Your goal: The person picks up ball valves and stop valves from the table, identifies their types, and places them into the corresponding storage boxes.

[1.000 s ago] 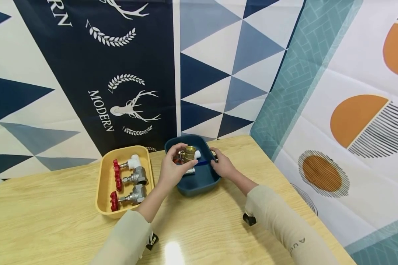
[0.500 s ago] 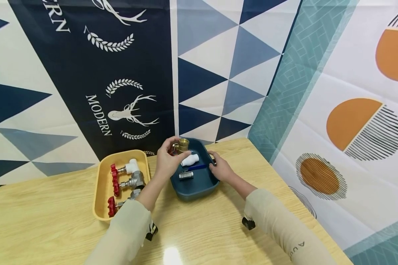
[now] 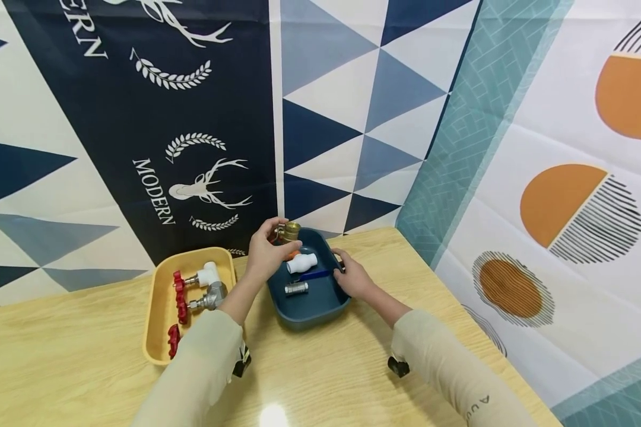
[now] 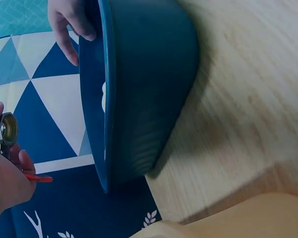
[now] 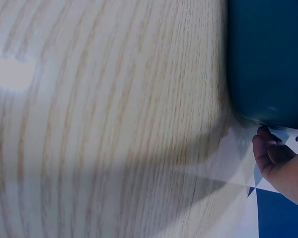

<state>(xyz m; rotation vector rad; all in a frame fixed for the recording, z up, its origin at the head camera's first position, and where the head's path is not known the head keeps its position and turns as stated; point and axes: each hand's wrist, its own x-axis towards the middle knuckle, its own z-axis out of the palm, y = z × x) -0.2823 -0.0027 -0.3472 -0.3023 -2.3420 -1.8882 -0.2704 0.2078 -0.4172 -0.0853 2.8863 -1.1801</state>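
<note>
My left hand (image 3: 263,254) grips a brass valve (image 3: 290,232) over the back left rim of the blue bin (image 3: 320,305). An orange-red lever (image 4: 38,177) sticks out below that hand in the left wrist view. Inside the bin lie a white plastic valve (image 3: 302,263), a blue lever handle (image 3: 315,275) and a short silver fitting (image 3: 296,288). My right hand (image 3: 357,277) holds the bin's right rim, thumb on the inner side and fingers outside. From the right wrist, those fingers (image 5: 270,156) appear curled close to the bin's end.
Left of the blue bin stands a yellow bin (image 3: 148,332) with several metal and white valves bearing red handwheels (image 3: 180,296); my left sleeve (image 3: 205,356) hides part of it. A patterned backdrop (image 3: 331,118) rises behind the wooden table (image 3: 320,373).
My left hand has moved left with the brass valve, from over the middle of the blue bin to its back left rim, uncovering the white valve. The right hand stays at the rim.
</note>
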